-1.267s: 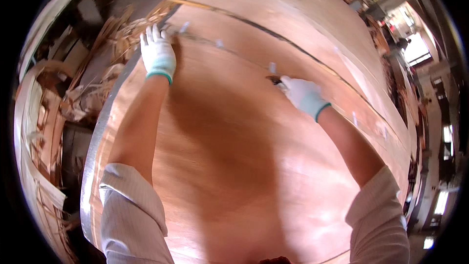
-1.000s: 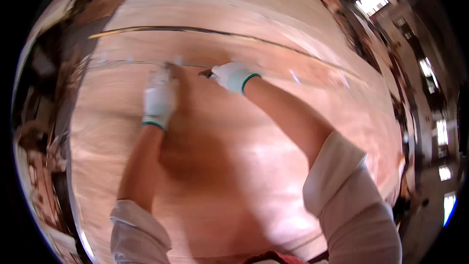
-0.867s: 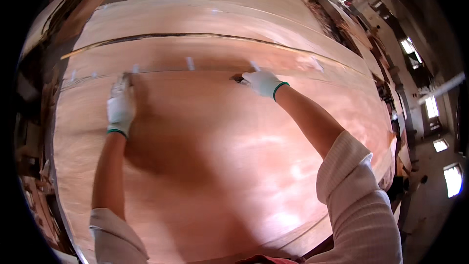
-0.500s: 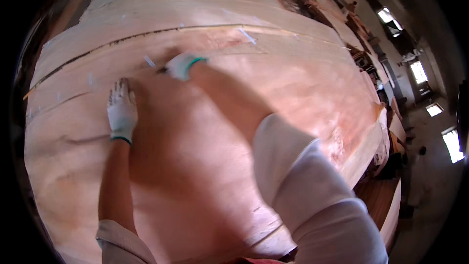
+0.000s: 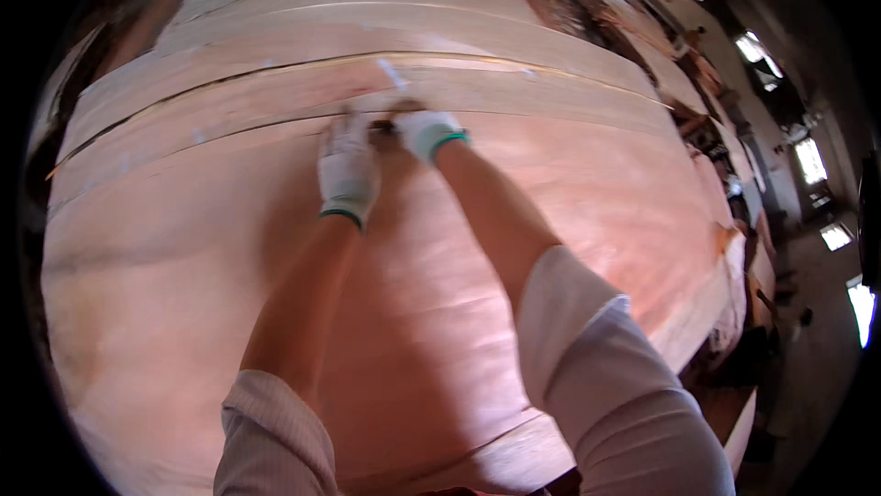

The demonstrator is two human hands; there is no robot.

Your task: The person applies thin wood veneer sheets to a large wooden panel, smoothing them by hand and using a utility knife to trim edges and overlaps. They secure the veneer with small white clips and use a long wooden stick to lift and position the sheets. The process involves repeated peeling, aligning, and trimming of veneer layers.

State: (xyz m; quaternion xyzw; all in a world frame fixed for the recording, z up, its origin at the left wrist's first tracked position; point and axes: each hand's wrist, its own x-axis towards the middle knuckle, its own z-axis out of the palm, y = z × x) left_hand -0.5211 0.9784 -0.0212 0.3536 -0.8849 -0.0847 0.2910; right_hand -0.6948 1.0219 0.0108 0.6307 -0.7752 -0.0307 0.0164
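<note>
A wide, thin pinkish wood veneer sheet lies spread in front of me. My left hand, in a white glove with a green cuff, rests on it with fingers stretched out toward the sheet's far edge. Just to its right, my gloved right hand is closed at the same edge. A small dark thing shows at its fingers, too blurred to name. Beyond the hands runs a narrow veneer strip, with a piece of pale bluish tape across its far side.
A dark gap separates the strip from more pale veneer farther off. Stacked wood pieces line the right side. Bright windows stand in the wall beyond. Near my right sleeve is a brown board edge.
Both hands have moved to the right along the veneer's far edge, and the left hand has come close beside the right. The view has shifted slightly.
</note>
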